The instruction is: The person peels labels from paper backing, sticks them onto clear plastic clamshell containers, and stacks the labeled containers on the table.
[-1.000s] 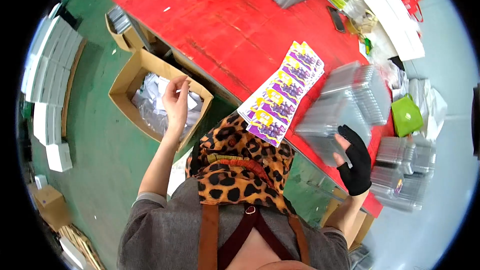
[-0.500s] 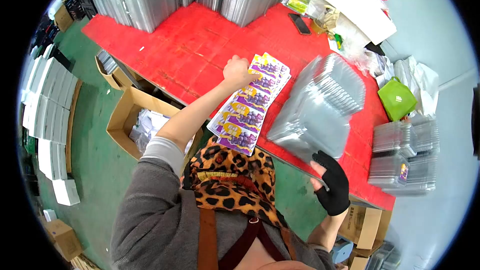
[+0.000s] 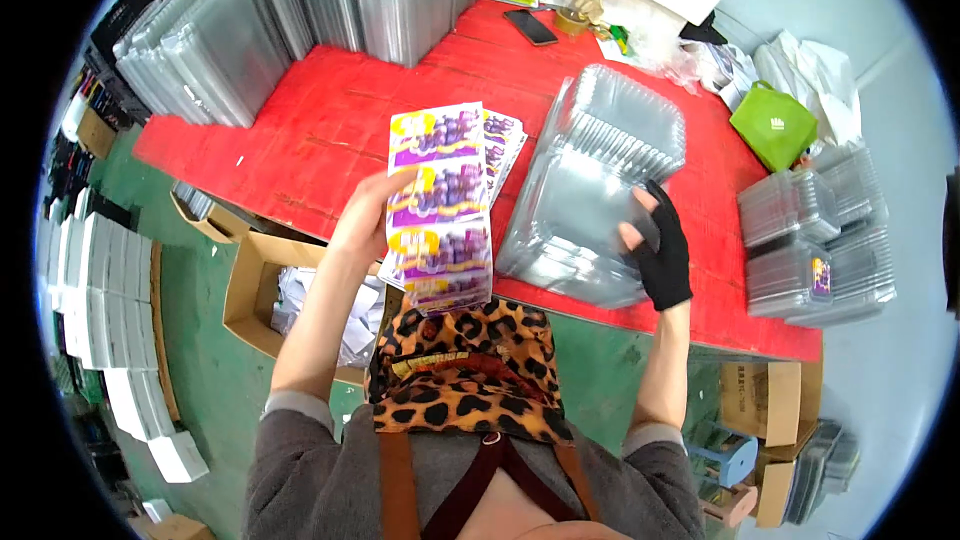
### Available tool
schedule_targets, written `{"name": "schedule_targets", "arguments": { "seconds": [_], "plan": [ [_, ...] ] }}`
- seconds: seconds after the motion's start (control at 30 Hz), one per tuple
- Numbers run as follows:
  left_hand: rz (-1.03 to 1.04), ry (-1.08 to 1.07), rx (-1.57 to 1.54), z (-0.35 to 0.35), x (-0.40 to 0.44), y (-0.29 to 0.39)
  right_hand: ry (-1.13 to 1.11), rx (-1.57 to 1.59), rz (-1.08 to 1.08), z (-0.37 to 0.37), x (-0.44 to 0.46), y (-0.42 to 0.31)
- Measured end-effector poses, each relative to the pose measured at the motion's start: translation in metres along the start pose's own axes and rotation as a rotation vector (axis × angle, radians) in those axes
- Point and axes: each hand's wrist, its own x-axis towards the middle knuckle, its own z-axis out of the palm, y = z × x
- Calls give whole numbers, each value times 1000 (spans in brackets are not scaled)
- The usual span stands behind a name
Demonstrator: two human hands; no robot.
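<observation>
A strip of purple, yellow and white labels (image 3: 440,190) hangs from my bare left hand (image 3: 368,215), its fingers closed on the left edge. The strip's lower end bends near the apron. Behind it, more of the same labels (image 3: 503,148) lie on the red table (image 3: 330,100). My right hand (image 3: 658,248), in a black fingerless glove, rests against the right side of nested clear plastic containers (image 3: 575,220). Its thumb and fingertips are apart and touch the plastic.
Tall stacks of clear plastic (image 3: 225,50) stand along the back left. A phone (image 3: 530,27), tape roll (image 3: 571,22) and green bag (image 3: 775,125) lie farther right. More clear containers (image 3: 790,210) are at the right edge. An open carton (image 3: 255,290) with paper stands below left.
My left hand has moved from above the carton to the labels and lifted a strip. My gloved right hand has shifted onto the side of the containers. The view has turned.
</observation>
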Motion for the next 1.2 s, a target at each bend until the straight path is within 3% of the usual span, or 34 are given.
{"name": "schedule_targets", "arguments": {
  "seconds": [0.2, 0.43, 0.63, 0.77, 0.9, 1.0, 1.1, 1.2],
  "plan": [
    [-19, 24, -5, 18, -51, -23, -99, 40, -90, 0, 21, 0],
    [99, -107, 136, 51, -68, -29, -164, 8, -172, -4, 27, -5],
    [108, -190, 193, 70, -74, -28, -159, 23, -99, -8, 6, -28],
    [146, -269, 339, 80, -75, -30, 188, -313, -377, -18, -8, -77],
    [131, -432, 484, 97, -84, -27, -60, -298, -498, -27, -19, -151],
    [235, -537, 780, 109, -96, -19, -159, -207, -521, -16, -22, -147],
    [791, -581, 1099, 100, -89, -37, -254, -156, -462, -20, -30, -140],
    [780, -673, 1294, 94, -91, -31, -302, -84, -418, -22, -36, -139]
  ]
}}
